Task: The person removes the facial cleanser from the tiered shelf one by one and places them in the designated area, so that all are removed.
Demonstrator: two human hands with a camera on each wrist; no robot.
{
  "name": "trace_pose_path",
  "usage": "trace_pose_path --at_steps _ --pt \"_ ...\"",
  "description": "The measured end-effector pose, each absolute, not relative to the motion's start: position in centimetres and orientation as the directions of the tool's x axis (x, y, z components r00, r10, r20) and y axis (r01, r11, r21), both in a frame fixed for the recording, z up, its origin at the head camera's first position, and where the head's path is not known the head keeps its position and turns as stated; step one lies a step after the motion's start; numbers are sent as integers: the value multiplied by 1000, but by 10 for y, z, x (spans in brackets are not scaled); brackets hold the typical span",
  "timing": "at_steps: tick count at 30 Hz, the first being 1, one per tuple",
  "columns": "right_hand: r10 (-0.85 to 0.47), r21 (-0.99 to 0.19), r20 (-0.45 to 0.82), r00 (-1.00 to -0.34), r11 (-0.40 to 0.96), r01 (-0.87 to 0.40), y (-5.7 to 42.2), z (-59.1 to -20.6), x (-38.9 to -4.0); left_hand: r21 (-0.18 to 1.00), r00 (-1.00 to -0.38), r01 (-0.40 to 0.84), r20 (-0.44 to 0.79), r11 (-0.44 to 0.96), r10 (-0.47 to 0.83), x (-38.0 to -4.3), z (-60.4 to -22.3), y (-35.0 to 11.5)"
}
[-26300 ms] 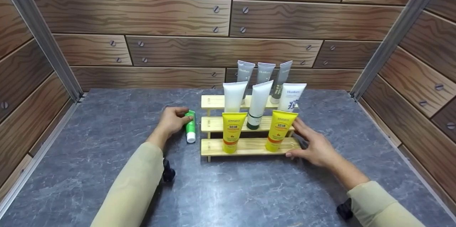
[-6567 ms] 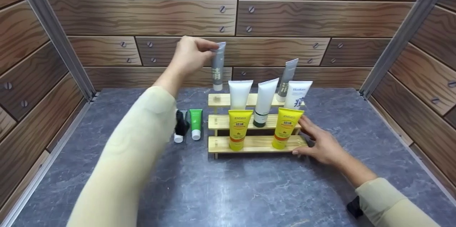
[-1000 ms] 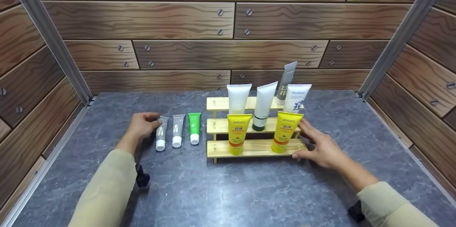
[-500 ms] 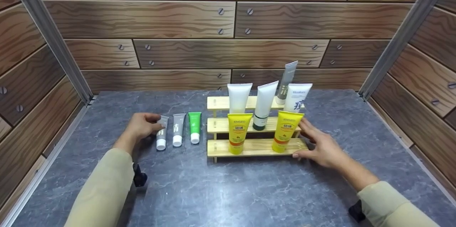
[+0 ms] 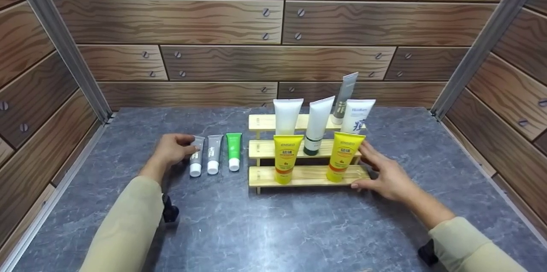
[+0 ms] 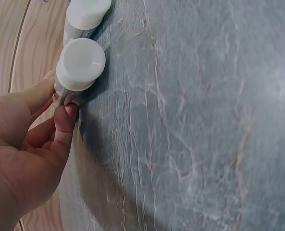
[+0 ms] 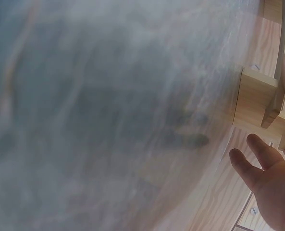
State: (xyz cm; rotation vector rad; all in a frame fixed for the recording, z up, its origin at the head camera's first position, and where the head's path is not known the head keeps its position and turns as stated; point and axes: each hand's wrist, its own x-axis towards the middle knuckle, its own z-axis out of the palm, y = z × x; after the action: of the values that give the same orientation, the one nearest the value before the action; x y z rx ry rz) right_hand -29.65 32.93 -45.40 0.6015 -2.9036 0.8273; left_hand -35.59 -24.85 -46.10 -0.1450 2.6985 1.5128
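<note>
On the desk point(image 5: 256, 238), the leftmost grey tube point(image 5: 196, 160) lies pinched near its flat end by the left hand point(image 5: 172, 150); the right hand point(image 5: 385, 176), partly spread, grips the wooden rack point(image 5: 308, 173); tube judged light, soft, best held there

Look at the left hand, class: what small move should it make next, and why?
Probably the left hand should release the outer gray tube: it lies on the table beside another gray tube and the green tube, while a third gray tube stands on the rack.
</note>
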Motion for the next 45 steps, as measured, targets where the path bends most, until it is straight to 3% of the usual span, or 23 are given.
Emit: trace_pose_path --at_steps 25,35,45 --pt "-347 -512 151 -926 774 -373 328 -453 -295 819 -992 -129 -113 560 -65 -346 -446 -263" --pt "-351 -507 150 -924 775 -377 329 -454 -296 785 -999 32 35 619 7 -334 -410 -271" --pt "-353 -503 151 -923 776 -379 329 -453 -296 802 -997 73 58 593 45 -327 -366 -269"
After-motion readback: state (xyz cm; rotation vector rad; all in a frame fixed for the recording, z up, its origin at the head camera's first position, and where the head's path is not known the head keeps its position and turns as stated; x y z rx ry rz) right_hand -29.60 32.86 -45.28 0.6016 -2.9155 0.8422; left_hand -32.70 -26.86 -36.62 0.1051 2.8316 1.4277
